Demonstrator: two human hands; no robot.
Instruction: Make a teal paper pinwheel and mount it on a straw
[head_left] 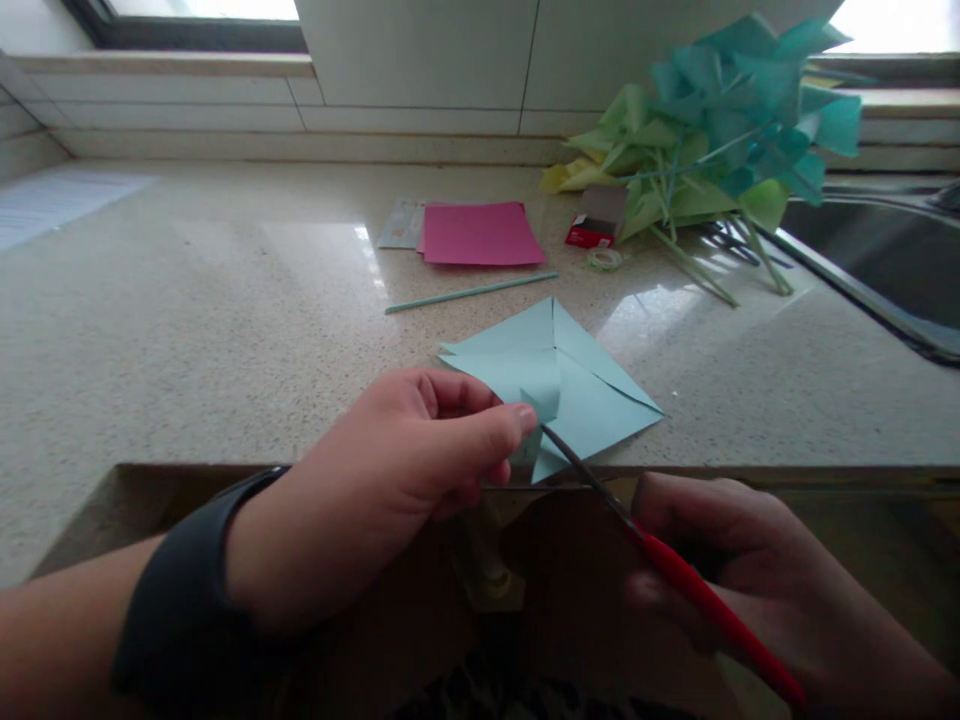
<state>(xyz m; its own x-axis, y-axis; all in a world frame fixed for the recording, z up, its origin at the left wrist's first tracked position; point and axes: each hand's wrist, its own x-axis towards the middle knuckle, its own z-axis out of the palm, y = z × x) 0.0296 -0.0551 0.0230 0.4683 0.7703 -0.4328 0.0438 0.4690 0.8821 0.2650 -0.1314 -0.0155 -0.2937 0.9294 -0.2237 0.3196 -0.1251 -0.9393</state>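
My left hand point(450, 440) pinches a folded sheet of light blue paper point(592, 390) between thumb and fingers, near the counter's front edge. The sheet has slits cut in from its corners, and one flap curls over toward its middle. In my right hand point(720, 560) are scissors point(690, 585) with red handles. Their dark blade tips touch or nearly touch the paper beside my left thumb; I cannot tell if the blades are apart. A thin light blue paper stick point(472, 292) lies just behind the sheet.
Pink paper squares point(484, 233) lie farther back, beside a small red box point(596, 218) and a roll of tape point(604, 259). Paper pinwheels point(750, 110) on sticks are heaped at the back right, next to the sink point(892, 250). A printed sheet point(64, 200) lies far left.
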